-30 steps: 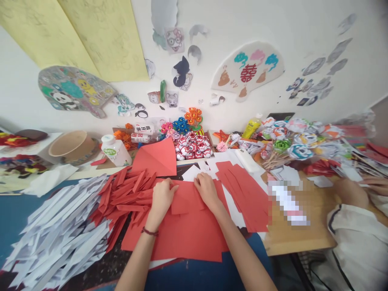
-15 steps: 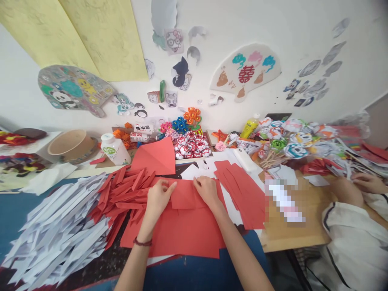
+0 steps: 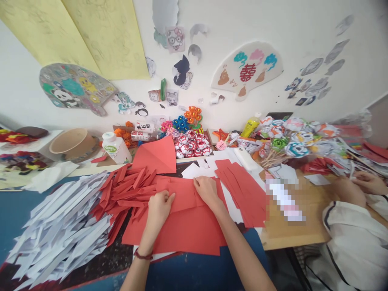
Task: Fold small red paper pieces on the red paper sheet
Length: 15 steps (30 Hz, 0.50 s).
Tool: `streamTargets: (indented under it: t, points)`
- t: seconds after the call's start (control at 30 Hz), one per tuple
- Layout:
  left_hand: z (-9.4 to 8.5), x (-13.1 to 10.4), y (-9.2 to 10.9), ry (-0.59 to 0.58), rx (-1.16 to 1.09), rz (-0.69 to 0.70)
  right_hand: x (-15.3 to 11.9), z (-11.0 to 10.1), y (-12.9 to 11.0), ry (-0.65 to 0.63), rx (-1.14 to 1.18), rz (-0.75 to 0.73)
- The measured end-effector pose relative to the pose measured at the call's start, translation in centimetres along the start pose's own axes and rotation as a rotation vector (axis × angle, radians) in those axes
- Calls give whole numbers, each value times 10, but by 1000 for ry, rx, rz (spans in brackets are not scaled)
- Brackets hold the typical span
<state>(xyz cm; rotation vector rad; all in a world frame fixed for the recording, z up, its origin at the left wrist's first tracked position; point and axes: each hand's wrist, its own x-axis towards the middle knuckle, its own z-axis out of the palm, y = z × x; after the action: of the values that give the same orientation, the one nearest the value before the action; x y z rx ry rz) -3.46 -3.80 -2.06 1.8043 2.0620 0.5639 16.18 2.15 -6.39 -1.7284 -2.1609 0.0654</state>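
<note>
A small piece of red paper (image 3: pixel 182 196) lies between my hands, over larger red sheets (image 3: pixel 190 236) stacked at the table's front. My left hand (image 3: pixel 160 208), fingers curled and thumb pointing right, is closed on the paper's lower left edge. At the upper right edge, my right hand (image 3: pixel 208 192) pinches the paper with fingers bent downward. Left of my hands is a heap of folded red paper strips (image 3: pixel 127 188). Beyond it spreads a big pile of folded white paper strips (image 3: pixel 66 226). Flat red strips (image 3: pixel 242 198) lie right of my right hand.
A white bottle (image 3: pixel 117 149), a square red sheet (image 3: pixel 156 155) and red-and-white paper flowers (image 3: pixel 193 144) stand or lie behind. More paper flowers (image 3: pixel 298 139) fill the back right. At the right, another person's hand (image 3: pixel 371 182) and white sleeve (image 3: pixel 354 226) rest by a wooden table (image 3: pixel 315 210).
My left hand has moved down toward me, from the paper's upper edge to its lower left. More of the small red paper shows to the left. My right hand stays nearly in place.
</note>
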Motion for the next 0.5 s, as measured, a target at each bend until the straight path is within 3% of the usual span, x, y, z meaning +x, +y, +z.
streamTargets:
  t: [0.1, 0.27, 0.5]
  points:
    - [-1, -5, 0, -37, -68, -24, -9, -5, -3, 21, -8, -32]
    - [1, -14, 3, -223, -264, -67, -17, -7, -8, 49, -14, -42]
    - [5, -20, -6, -210, -213, -51, -17, -4, -7, 81, 71, -49]
